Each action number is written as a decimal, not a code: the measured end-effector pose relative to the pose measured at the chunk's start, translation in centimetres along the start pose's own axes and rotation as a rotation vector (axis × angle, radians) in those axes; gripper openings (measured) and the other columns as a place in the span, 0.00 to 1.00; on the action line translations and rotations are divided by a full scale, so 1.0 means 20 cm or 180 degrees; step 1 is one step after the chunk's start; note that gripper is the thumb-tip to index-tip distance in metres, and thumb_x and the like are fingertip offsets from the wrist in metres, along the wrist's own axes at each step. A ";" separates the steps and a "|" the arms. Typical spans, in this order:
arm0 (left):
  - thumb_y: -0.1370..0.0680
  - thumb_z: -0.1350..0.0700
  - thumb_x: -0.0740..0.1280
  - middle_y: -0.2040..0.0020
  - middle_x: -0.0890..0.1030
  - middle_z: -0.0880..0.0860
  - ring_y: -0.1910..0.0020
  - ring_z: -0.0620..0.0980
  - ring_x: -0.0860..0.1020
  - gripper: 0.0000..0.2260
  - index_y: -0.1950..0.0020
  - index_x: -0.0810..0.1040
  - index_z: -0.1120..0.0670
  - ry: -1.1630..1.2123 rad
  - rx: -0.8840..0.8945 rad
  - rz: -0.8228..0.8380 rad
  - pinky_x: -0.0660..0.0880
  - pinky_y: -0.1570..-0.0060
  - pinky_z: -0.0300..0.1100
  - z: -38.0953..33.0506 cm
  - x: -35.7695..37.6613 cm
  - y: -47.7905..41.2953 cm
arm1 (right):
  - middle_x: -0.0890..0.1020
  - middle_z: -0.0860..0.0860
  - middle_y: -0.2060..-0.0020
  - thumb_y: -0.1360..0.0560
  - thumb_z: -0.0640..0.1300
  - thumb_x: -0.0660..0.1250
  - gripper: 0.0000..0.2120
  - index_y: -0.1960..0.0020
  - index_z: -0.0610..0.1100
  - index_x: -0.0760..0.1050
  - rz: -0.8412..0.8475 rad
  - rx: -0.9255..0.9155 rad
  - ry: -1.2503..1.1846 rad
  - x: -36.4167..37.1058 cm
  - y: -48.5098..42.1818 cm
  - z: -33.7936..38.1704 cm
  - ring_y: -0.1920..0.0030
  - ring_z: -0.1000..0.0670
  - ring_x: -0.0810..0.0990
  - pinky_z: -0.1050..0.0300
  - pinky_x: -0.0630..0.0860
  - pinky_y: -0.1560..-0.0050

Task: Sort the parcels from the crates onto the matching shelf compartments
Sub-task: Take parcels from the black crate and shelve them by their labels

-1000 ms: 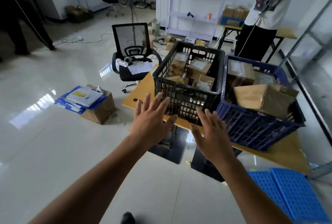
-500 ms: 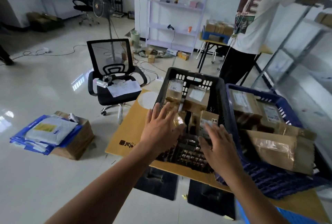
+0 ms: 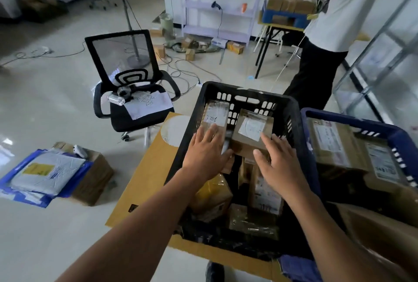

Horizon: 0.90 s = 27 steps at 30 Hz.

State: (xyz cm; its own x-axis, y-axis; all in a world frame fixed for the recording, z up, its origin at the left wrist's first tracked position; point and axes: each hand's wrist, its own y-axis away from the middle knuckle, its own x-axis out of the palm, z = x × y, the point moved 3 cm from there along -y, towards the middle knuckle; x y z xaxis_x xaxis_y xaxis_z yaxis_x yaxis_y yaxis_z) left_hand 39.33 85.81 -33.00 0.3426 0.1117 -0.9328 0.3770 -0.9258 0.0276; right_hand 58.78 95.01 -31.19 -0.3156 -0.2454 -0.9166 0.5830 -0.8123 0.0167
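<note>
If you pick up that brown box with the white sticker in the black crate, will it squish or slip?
Probably stays stiff: the brown box has square cardboard edges. Its shiny tape could feel slippery. It looks small beside the right hand, so likely light, though contents are hidden.

Both bare forearms extend forward and inward from the lower edge. The left hand [image 3: 207, 152] lies palm down, fingers straight and close together, thumb pointing right. The right hand [image 3: 279, 164] lies palm down, fingers slightly spread, near the left but apart.
</note>
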 end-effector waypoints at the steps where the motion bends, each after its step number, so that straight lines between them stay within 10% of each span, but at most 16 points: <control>1: 0.17 0.34 0.53 0.15 0.45 0.49 0.18 0.55 0.39 0.35 0.16 0.48 0.50 -0.0008 -0.0058 0.0088 0.39 0.23 0.51 0.00 0.02 -0.05 | 0.58 0.47 0.17 0.19 0.68 0.46 0.35 0.16 0.56 0.52 0.0029 -0.0009 -0.0022 0.01 -0.08 -0.01 0.16 0.45 0.48 0.46 0.44 0.20; 4: 0.17 0.35 0.55 0.16 0.43 0.47 0.18 0.54 0.37 0.36 0.16 0.46 0.50 -0.0041 -0.0157 0.0270 0.49 0.21 0.58 0.01 0.06 -0.20 | 0.56 0.45 0.16 0.18 0.68 0.47 0.34 0.16 0.57 0.51 0.0166 -0.0036 -0.0022 0.06 -0.30 -0.01 0.16 0.43 0.49 0.39 0.48 0.17; 10: 0.15 0.42 0.50 0.16 0.45 0.58 0.18 0.58 0.36 0.30 0.18 0.57 0.56 -0.0134 -0.0011 0.0348 0.34 0.23 0.57 0.04 0.19 -0.35 | 0.53 0.45 0.16 0.18 0.69 0.43 0.33 0.16 0.60 0.49 0.0531 0.0103 -0.0014 0.20 -0.64 -0.07 0.16 0.41 0.47 0.37 0.47 0.18; 14: 0.16 0.37 0.51 0.16 0.43 0.48 0.20 0.46 0.33 0.28 0.20 0.64 0.48 0.0749 -0.0305 0.0304 0.31 0.24 0.50 0.06 0.23 -0.35 | 0.48 0.45 0.15 0.18 0.70 0.45 0.33 0.16 0.60 0.49 0.0829 0.0202 0.0256 0.29 -0.72 -0.15 0.16 0.39 0.45 0.33 0.49 0.19; 18: 0.15 0.52 0.62 0.19 0.61 0.52 0.28 0.50 0.70 0.16 0.27 0.74 0.48 0.1231 -0.0549 0.0071 0.61 0.32 0.37 0.07 0.19 -0.36 | 0.44 0.45 0.15 0.18 0.70 0.53 0.35 0.16 0.60 0.49 0.0995 0.0230 0.0447 0.36 -0.73 -0.16 0.16 0.37 0.42 0.29 0.46 0.22; 21: 0.17 0.56 0.67 0.17 0.52 0.52 0.29 0.53 0.72 0.26 0.21 0.64 0.44 0.1861 -0.0871 0.0144 0.72 0.30 0.49 0.08 0.20 -0.37 | 0.45 0.45 0.15 0.19 0.69 0.57 0.36 0.16 0.59 0.49 0.0935 0.0269 0.0429 0.37 -0.75 -0.17 0.16 0.37 0.43 0.28 0.45 0.22; 24: 0.20 0.54 0.71 0.22 0.68 0.52 0.29 0.54 0.72 0.42 0.17 0.46 0.42 0.2295 -0.1386 0.0260 0.70 0.32 0.53 0.13 0.22 -0.38 | 0.46 0.44 0.16 0.19 0.66 0.60 0.35 0.16 0.59 0.51 0.0892 0.0239 0.0405 0.38 -0.74 -0.17 0.17 0.36 0.44 0.28 0.45 0.22; 27: 0.22 0.50 0.73 0.29 0.76 0.53 0.33 0.56 0.76 0.43 0.17 0.47 0.44 0.2559 -0.1817 0.0387 0.70 0.37 0.49 0.18 0.26 -0.39 | 0.47 0.44 0.16 0.19 0.65 0.62 0.34 0.17 0.60 0.54 0.0815 0.0103 0.0324 0.39 -0.74 -0.14 0.17 0.35 0.42 0.27 0.41 0.22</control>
State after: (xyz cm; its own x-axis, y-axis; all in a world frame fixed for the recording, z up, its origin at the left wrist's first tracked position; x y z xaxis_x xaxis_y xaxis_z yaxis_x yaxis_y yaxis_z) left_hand 35.08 92.39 -39.33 0.8084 0.4346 -0.3970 0.5859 -0.6581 0.4729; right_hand 49.86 106.60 -39.81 -0.0831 -0.3918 -0.9163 0.6094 -0.7475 0.2644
